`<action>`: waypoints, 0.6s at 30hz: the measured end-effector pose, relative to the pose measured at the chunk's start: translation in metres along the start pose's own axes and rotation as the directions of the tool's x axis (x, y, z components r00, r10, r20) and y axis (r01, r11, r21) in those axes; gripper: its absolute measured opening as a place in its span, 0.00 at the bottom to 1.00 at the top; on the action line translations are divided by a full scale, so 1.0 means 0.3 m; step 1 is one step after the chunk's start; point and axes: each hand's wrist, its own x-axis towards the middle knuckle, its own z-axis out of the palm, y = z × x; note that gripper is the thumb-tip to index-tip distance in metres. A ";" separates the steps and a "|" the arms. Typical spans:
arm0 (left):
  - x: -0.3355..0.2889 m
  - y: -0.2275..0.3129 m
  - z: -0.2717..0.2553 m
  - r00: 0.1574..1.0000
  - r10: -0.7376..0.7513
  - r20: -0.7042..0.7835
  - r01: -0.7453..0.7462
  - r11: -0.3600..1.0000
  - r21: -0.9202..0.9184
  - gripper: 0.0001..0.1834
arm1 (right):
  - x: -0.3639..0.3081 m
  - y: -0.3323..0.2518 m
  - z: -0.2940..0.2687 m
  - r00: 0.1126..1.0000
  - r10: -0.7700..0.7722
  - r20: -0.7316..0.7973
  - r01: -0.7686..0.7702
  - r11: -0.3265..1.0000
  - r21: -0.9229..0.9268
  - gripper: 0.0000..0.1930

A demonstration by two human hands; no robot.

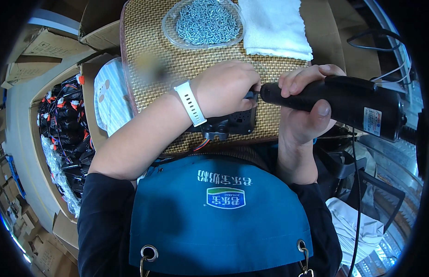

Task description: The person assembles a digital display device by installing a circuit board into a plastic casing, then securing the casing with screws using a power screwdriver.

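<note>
My right hand (304, 99) is wrapped round a black electric screwdriver (343, 104), held almost level with its tip pointing left. That tip meets the fingers of my left hand (230, 87), which are curled in a pinch; whatever they hold is hidden. Beneath my left hand lies a black plastic device (244, 121) on the woven mat (147, 39), partly covered by the hand and wrist. A small black part (216, 130) with coloured wires (202, 145) sticks out at its near side. A white band circles my left wrist.
A clear plastic bowl (165, 28) of small silver screws (207, 22) stands at the mat's far side, beside a folded white cloth (275, 30). On the left, an open carton (37, 134) holds black parts with orange-red tips. The screwdriver's cable (357, 184) hangs down at right.
</note>
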 end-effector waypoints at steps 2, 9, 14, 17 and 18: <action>-0.002 0.002 -0.001 1.000 -0.006 -0.008 0.006 1.000 -0.005 0.16 | 0.000 0.001 -0.002 1.000 0.005 -0.015 -0.005 1.000 0.008 0.33; -0.002 0.015 0.003 0.999 0.001 -0.048 0.000 1.000 0.021 0.14 | -0.002 0.021 -0.019 0.993 -0.100 -0.060 0.109 0.979 0.172 0.31; -0.002 0.023 0.000 0.995 -0.040 -0.095 0.034 0.998 -0.060 0.17 | -0.001 -0.013 -0.028 0.984 -0.058 -0.171 0.066 0.997 0.044 0.38; 0.001 0.030 -0.005 0.998 -0.013 -0.069 0.010 0.999 -0.051 0.17 | -0.006 -0.015 -0.027 0.982 -0.093 -0.162 0.104 0.993 0.062 0.36; 0.000 0.033 -0.006 0.998 -0.011 -0.068 0.008 0.999 -0.039 0.17 | -0.011 -0.016 -0.024 0.982 -0.092 -0.163 0.103 0.993 0.062 0.36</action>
